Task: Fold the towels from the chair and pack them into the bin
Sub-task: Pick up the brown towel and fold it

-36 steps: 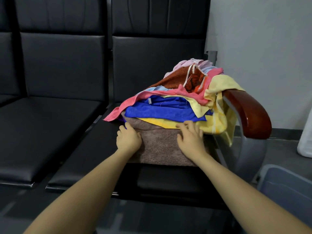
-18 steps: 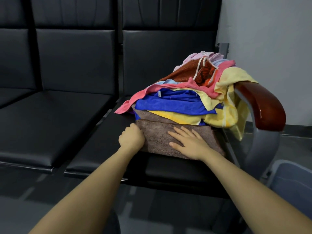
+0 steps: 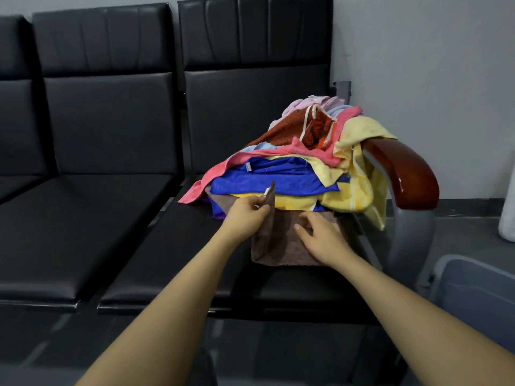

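Lying on the near edge of the black chair (image 3: pixel 278 285): brown towel (image 3: pixel 281 246), its left corner lifted. Left hand (image 3: pixel 246 211) pinches that corner, fingers curled round it. Right hand (image 3: pixel 320 236) rests flat on the towel, fingers relaxed, slightly spread. Towel pile (image 3: pixel 301 168) just beyond, against the wooden armrest (image 3: pixel 401 174). Bin (image 3: pixel 479 296) near right, on the floor.

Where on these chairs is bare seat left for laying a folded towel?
Free: the middle seat, left of the towel pile, and the front strip of the end seat, below the brown towel. Crowded: from the pile to the wooden armrest, where the left hand and right hand work.
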{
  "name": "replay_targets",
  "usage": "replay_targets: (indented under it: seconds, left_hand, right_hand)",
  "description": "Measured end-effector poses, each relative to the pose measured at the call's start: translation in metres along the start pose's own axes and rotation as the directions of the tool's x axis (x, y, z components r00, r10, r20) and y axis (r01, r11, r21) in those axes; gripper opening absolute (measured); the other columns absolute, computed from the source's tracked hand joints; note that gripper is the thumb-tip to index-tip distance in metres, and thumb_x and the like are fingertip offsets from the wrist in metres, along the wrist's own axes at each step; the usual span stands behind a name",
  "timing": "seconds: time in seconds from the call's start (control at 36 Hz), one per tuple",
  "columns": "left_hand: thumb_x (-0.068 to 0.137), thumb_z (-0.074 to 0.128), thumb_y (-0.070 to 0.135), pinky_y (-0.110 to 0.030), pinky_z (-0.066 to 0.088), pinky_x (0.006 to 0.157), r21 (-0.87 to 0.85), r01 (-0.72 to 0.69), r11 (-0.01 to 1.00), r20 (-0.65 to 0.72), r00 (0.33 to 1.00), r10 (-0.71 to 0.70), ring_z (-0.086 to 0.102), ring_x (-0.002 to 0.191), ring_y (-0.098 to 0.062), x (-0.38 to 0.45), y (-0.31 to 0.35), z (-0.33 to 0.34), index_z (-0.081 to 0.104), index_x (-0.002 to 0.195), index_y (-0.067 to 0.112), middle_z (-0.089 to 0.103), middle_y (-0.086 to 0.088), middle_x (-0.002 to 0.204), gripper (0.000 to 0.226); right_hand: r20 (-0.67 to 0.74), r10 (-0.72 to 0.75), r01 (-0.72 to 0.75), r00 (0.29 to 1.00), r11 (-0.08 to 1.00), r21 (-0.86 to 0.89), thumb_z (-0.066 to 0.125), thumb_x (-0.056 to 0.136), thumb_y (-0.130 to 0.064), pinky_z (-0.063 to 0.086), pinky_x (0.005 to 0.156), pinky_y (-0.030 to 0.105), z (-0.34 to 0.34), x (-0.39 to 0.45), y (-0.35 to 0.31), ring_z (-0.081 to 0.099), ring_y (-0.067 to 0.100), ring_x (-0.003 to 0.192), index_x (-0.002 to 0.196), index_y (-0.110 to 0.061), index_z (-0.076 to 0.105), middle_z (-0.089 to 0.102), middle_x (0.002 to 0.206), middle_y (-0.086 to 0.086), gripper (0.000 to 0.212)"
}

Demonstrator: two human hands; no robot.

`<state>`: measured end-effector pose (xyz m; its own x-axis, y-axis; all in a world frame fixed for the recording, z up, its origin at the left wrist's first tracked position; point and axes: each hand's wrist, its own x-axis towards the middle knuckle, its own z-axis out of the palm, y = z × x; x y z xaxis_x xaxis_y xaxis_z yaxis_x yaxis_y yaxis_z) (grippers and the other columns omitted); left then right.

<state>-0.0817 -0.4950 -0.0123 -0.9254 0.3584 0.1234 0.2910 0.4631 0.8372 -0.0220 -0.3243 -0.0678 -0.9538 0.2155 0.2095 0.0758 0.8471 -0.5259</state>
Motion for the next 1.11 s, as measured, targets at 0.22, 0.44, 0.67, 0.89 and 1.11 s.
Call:
replay_targets:
  seconds: [0.22,0.44,0.67,0.89,1.11]
  left_hand:
    - [0.097,0.042,0.006,-0.029,0.058,0.071,0.001,0.079,0.997,0.315,0.946,-0.075,0.068,0.07,-0.016,-0.003,0.029,0.054,0.061,0.115,0.003,0.069,-0.011,0.084,0.026]
    - [0.093,0.047,0.007,-0.037,0.045,0.091,0.409,-0.006,0.912,-0.019,1.0,0.015,0.047,0.115,-0.029,-0.003,0.019,0.067,0.055,0.123,0.007,0.047,-0.013,0.128,0.031]
    - [0.096,0.042,0.03,-0.043,0.03,0.103,0.585,0.143,0.799,-0.09,0.99,-0.111,0.034,0.125,-0.036,-0.009,0.014,0.071,0.033,0.134,0.015,0.034,-0.018,0.136,0.042]
    - [0.097,0.04,0.033,-0.048,0.032,0.097,0.589,0.193,0.785,-0.02,0.974,-0.225,0.034,0.124,-0.039,-0.009,0.018,0.089,0.022,0.139,0.037,0.031,-0.016,0.137,0.045]
    - [0.1,0.033,0.032,-0.042,0.033,0.096,0.674,0.146,0.724,0.0,0.98,-0.198,0.046,0.118,-0.036,-0.008,0.005,0.095,0.018,0.142,0.029,0.041,-0.02,0.134,0.045]
  right_hand:
    - [-0.084,0.24,-0.235,0.967,0.97,0.069,0.028,0.1,-0.048,0.023,0.101,0.038,-0.025,-0.006,0.013,0.044,0.028,0.119,0.106,-0.019,0.067,0.06,0.117,0.006,0.049]
    - [-0.045,0.198,-0.203,0.979,0.961,-0.186,0.054,0.091,-0.042,0.026,0.099,0.038,-0.017,-0.014,0.017,0.041,0.025,0.115,0.095,-0.021,0.056,0.048,0.116,0.003,0.021]
    - [-0.181,0.265,-0.238,0.947,0.958,0.157,0.064,0.083,-0.02,0.033,0.06,0.023,-0.02,-0.018,0.016,0.043,0.016,0.07,0.062,-0.015,0.033,0.036,0.081,-0.002,0.038]
    - [-0.186,0.304,-0.284,0.934,0.95,0.125,0.062,0.082,-0.008,0.035,0.066,0.025,-0.028,-0.027,0.022,0.042,0.013,0.074,0.072,-0.013,0.037,0.042,0.103,0.008,0.028]
    - [-0.261,0.433,-0.471,0.862,0.876,-0.103,0.048,0.092,-0.039,0.028,0.108,0.042,-0.025,-0.018,0.026,0.034,0.033,0.13,0.132,-0.001,0.039,0.039,0.138,0.016,0.056]
